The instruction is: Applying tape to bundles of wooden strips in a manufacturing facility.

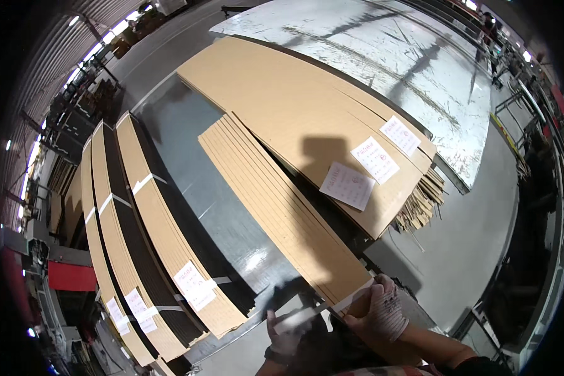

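A bundle of long, narrow cardboard strips [282, 200] lies slantwise on the grey table, its near end toward me. Around that near end runs a pale, translucent strap [307, 316]. My right hand [385, 311], in a light knitted glove, is closed at the bundle's near right corner, pinching the strap against the cardboard. Lower and to the left, my left hand [286, 337] closes on the strap's other stretch, its thumb raised. Shadow hides part of its fingers. The bundle's underside is out of sight.
Strapped cardboard bundles [188, 276] with paper labels stand along the table's left side. Wide cardboard sheets [307, 94] bearing loose white paper labels [348, 186] lie to the right. Behind them is a scuffed white panel [413, 69]. Ragged strip ends [420, 203] jut out below the sheets.
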Motion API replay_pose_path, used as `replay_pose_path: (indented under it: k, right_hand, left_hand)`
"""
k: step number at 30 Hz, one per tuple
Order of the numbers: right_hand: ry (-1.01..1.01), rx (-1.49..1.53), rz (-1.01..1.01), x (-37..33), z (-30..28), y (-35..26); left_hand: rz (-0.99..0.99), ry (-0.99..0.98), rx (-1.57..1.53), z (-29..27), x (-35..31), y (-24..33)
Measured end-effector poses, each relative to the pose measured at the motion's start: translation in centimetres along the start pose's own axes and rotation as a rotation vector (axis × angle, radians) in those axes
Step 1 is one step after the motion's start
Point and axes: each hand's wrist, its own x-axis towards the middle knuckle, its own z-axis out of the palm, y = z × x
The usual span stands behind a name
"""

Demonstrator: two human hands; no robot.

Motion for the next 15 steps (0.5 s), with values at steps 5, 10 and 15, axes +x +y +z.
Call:
replay_pose_path:
  k: [5,10,15]
  right_hand:
    - [0.278,0.38,-0.318,-0.3,-2.6,-0.7]
    - [-0.752,0.182,-0.549,6.2,-7.5,1.5]
    - [-0.698,-0.366,-0.127,7.2,-0.6,11.2]
  left_hand:
    - [0.472,0.094,1.12,10.1,1.0,-0.4]
    - [0.577,0.165,0.76,11.7,2.5,-0.5]
    - [0.28,0.12,0.524,8.6,4.8,0.1]
